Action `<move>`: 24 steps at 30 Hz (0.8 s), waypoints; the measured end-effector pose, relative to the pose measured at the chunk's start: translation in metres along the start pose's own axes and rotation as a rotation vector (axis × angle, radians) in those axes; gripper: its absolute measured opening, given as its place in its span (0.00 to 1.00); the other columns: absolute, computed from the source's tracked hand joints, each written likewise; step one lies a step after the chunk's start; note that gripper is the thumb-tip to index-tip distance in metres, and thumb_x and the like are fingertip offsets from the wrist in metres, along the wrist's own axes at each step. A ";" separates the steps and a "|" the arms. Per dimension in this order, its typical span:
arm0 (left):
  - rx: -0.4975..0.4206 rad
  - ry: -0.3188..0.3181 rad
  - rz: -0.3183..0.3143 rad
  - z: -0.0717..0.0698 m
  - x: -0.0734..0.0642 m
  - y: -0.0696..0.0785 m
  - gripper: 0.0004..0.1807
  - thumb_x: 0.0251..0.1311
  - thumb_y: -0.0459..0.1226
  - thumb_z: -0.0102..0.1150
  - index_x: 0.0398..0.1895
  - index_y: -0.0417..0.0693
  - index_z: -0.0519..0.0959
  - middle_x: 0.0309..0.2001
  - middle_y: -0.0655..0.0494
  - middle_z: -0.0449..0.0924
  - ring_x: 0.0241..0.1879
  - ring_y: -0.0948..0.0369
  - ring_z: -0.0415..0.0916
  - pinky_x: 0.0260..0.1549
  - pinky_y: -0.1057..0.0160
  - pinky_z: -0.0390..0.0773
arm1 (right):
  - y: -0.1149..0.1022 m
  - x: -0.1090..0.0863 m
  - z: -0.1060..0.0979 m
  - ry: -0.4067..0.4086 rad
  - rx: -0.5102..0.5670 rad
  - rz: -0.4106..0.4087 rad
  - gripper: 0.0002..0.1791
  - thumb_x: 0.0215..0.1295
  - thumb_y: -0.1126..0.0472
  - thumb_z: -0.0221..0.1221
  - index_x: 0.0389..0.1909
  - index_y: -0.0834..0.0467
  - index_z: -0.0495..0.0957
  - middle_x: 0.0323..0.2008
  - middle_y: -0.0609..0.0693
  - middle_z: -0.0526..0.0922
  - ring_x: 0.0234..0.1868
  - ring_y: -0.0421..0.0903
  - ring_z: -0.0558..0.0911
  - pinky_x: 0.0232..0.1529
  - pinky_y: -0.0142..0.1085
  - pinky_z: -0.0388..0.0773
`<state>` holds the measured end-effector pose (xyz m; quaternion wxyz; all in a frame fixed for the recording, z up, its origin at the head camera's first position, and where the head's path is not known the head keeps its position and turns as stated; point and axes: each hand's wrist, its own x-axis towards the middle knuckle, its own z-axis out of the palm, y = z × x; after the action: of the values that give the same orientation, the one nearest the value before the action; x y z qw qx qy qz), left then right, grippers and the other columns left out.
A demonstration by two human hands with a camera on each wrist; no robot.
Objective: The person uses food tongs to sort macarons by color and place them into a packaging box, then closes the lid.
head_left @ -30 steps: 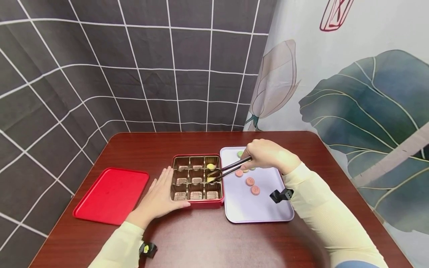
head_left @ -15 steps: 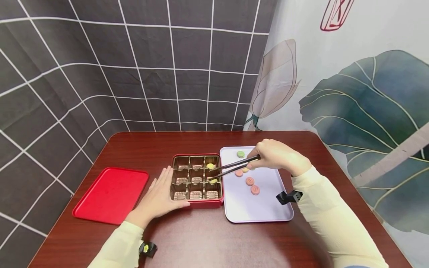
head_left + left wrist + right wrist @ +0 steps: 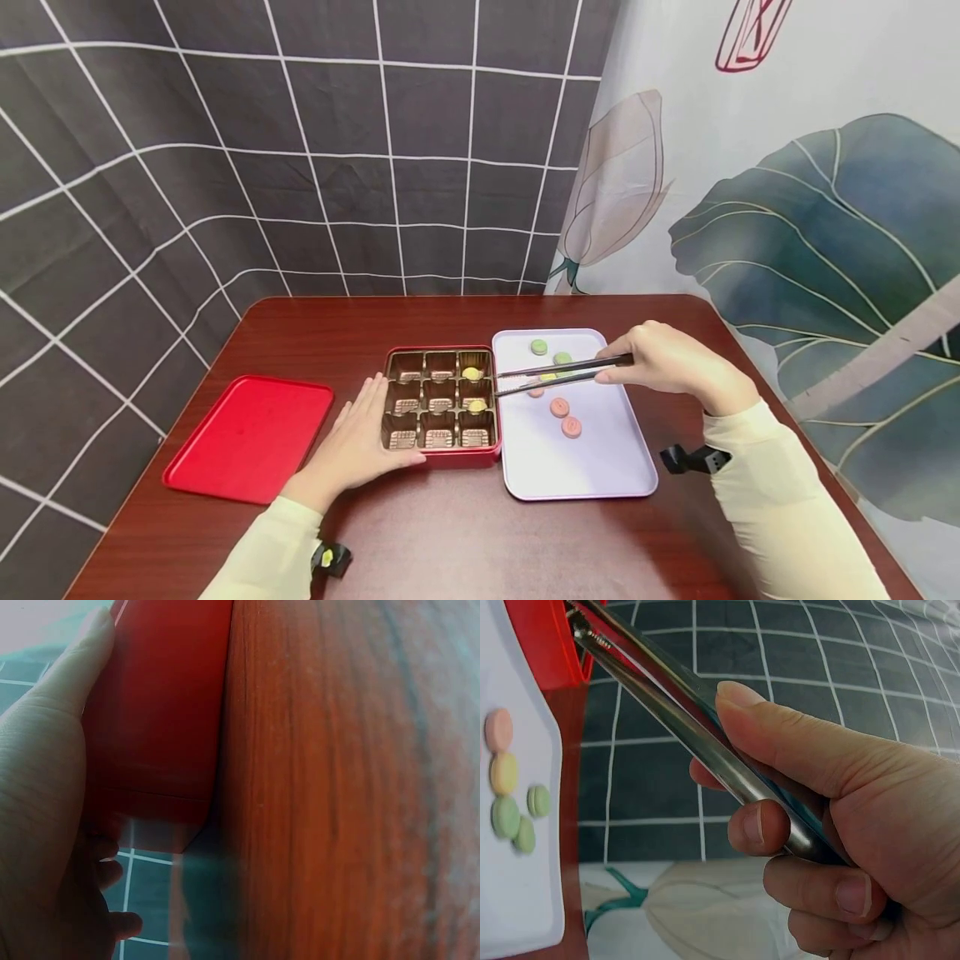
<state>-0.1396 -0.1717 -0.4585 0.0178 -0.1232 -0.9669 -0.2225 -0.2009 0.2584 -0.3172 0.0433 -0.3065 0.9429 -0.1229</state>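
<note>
My left hand (image 3: 360, 442) rests against the left front corner of a red box (image 3: 457, 457), fingers straight along its side and thumb at its front. The box has a gold divided insert. Two yellow macarons sit in its right column, one in the back compartment (image 3: 472, 373) and one in the middle compartment (image 3: 477, 406). My right hand (image 3: 667, 362) grips metal tongs (image 3: 705, 754) over the lilac tray (image 3: 577, 475). The tongs' tips are slightly apart near the box's right edge, with nothing seen between them.
The lilac tray beside the box bears pink macarons (image 3: 572, 427), green macarons (image 3: 538, 347) and a yellow one (image 3: 503, 773). At the left lies a flat red tray (image 3: 247, 437). A grid-patterned curtain (image 3: 420, 200) hangs behind the wooden table (image 3: 450, 542).
The tongs have let go of the yellow macaron in the middle right compartment. My right hand has drawn them right, out over the lilac tray. My left hand has stayed in place.
</note>
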 end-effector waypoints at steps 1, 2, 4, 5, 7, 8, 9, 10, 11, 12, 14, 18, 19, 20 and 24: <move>0.000 0.000 0.000 0.000 0.000 0.000 0.74 0.34 0.78 0.56 0.76 0.39 0.45 0.76 0.44 0.43 0.75 0.49 0.39 0.65 0.39 0.53 | 0.002 -0.004 0.000 0.005 0.003 0.011 0.19 0.52 0.48 0.70 0.41 0.55 0.87 0.28 0.39 0.85 0.26 0.34 0.77 0.29 0.33 0.76; -0.002 0.000 0.000 0.000 0.000 0.000 0.73 0.34 0.78 0.56 0.76 0.39 0.45 0.76 0.44 0.42 0.75 0.49 0.39 0.66 0.39 0.53 | 0.005 -0.007 0.000 0.010 0.009 0.018 0.20 0.52 0.47 0.70 0.42 0.55 0.87 0.30 0.40 0.86 0.27 0.34 0.78 0.30 0.33 0.77; -0.004 -0.002 -0.002 0.000 -0.001 0.000 0.73 0.34 0.78 0.57 0.76 0.39 0.45 0.76 0.44 0.42 0.75 0.49 0.39 0.66 0.40 0.53 | 0.010 -0.014 0.001 0.022 0.023 0.028 0.20 0.52 0.46 0.70 0.42 0.55 0.87 0.32 0.42 0.86 0.27 0.34 0.78 0.31 0.33 0.78; -0.006 -0.003 -0.003 -0.001 -0.001 0.000 0.73 0.34 0.78 0.57 0.76 0.39 0.45 0.76 0.44 0.42 0.75 0.49 0.39 0.66 0.40 0.53 | 0.013 -0.017 0.002 0.031 0.029 0.032 0.21 0.52 0.45 0.70 0.42 0.54 0.87 0.33 0.42 0.86 0.28 0.33 0.78 0.31 0.33 0.78; -0.008 -0.006 -0.004 -0.001 -0.001 0.000 0.74 0.33 0.78 0.56 0.76 0.39 0.45 0.76 0.44 0.42 0.75 0.49 0.38 0.66 0.40 0.52 | 0.019 -0.024 0.005 0.048 0.054 0.046 0.21 0.52 0.44 0.69 0.42 0.54 0.87 0.33 0.42 0.86 0.27 0.34 0.77 0.29 0.32 0.76; -0.010 -0.006 -0.003 -0.001 -0.001 0.000 0.74 0.33 0.79 0.56 0.76 0.39 0.45 0.76 0.44 0.42 0.75 0.49 0.38 0.66 0.40 0.52 | 0.022 -0.028 0.006 0.058 0.066 0.054 0.21 0.52 0.44 0.70 0.42 0.54 0.87 0.33 0.42 0.86 0.26 0.35 0.77 0.29 0.32 0.75; -0.012 -0.006 -0.002 -0.001 -0.001 0.001 0.74 0.33 0.79 0.55 0.76 0.39 0.45 0.76 0.44 0.42 0.75 0.49 0.38 0.66 0.40 0.53 | 0.025 -0.032 0.008 0.070 0.072 0.061 0.21 0.52 0.44 0.70 0.42 0.54 0.87 0.33 0.42 0.86 0.26 0.35 0.76 0.28 0.32 0.74; -0.015 -0.006 -0.001 0.000 -0.001 0.001 0.74 0.33 0.79 0.55 0.76 0.39 0.45 0.76 0.44 0.42 0.75 0.49 0.38 0.66 0.39 0.53 | 0.029 -0.036 0.010 0.080 0.077 0.069 0.21 0.52 0.44 0.70 0.42 0.54 0.87 0.33 0.42 0.86 0.26 0.36 0.76 0.28 0.32 0.74; -0.019 -0.005 -0.001 0.000 -0.001 0.001 0.74 0.33 0.79 0.55 0.76 0.39 0.45 0.76 0.44 0.42 0.75 0.49 0.38 0.66 0.39 0.53 | 0.033 -0.039 0.012 0.088 0.089 0.086 0.21 0.51 0.44 0.70 0.41 0.54 0.87 0.32 0.42 0.86 0.26 0.37 0.75 0.27 0.32 0.73; -0.023 -0.005 0.000 0.000 -0.001 0.001 0.74 0.33 0.79 0.55 0.76 0.39 0.45 0.76 0.44 0.42 0.75 0.49 0.38 0.66 0.39 0.53 | 0.036 -0.043 0.014 0.093 0.101 0.104 0.21 0.51 0.44 0.70 0.41 0.54 0.87 0.31 0.41 0.86 0.25 0.37 0.75 0.26 0.32 0.72; -0.027 -0.005 0.001 0.000 0.000 0.000 0.74 0.33 0.79 0.55 0.76 0.39 0.45 0.76 0.45 0.42 0.75 0.50 0.38 0.66 0.40 0.53 | 0.044 -0.051 0.019 0.099 0.115 0.140 0.22 0.51 0.44 0.70 0.41 0.55 0.87 0.29 0.40 0.85 0.25 0.38 0.74 0.25 0.32 0.71; -0.024 -0.009 -0.002 0.001 0.000 -0.001 0.74 0.33 0.79 0.55 0.76 0.39 0.44 0.76 0.45 0.41 0.75 0.50 0.38 0.66 0.40 0.53 | 0.056 -0.064 0.028 0.096 0.149 0.209 0.25 0.51 0.41 0.69 0.42 0.56 0.86 0.22 0.39 0.81 0.22 0.40 0.72 0.20 0.32 0.67; -0.021 -0.009 -0.002 0.002 0.001 -0.001 0.74 0.32 0.79 0.55 0.76 0.39 0.44 0.76 0.45 0.41 0.75 0.50 0.38 0.66 0.40 0.53 | 0.059 -0.067 0.031 0.093 0.158 0.223 0.26 0.51 0.40 0.68 0.42 0.56 0.86 0.20 0.39 0.80 0.21 0.40 0.71 0.19 0.32 0.66; -0.019 -0.010 -0.002 0.002 0.001 -0.001 0.74 0.32 0.79 0.55 0.76 0.39 0.44 0.76 0.45 0.41 0.75 0.50 0.38 0.66 0.39 0.53 | 0.061 -0.069 0.033 0.090 0.166 0.234 0.27 0.52 0.40 0.68 0.43 0.57 0.86 0.18 0.39 0.78 0.20 0.40 0.70 0.19 0.32 0.66; -0.021 -0.011 -0.002 0.003 0.000 -0.001 0.74 0.32 0.79 0.56 0.76 0.39 0.45 0.76 0.44 0.42 0.75 0.50 0.38 0.65 0.39 0.53 | 0.067 -0.078 0.042 0.077 0.196 0.273 0.29 0.52 0.39 0.67 0.45 0.58 0.85 0.17 0.40 0.78 0.19 0.40 0.68 0.18 0.33 0.65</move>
<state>-0.1401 -0.1711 -0.4611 0.0108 -0.1236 -0.9648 -0.2321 -0.1691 0.3485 -0.3749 0.0530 -0.1647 0.9603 -0.2189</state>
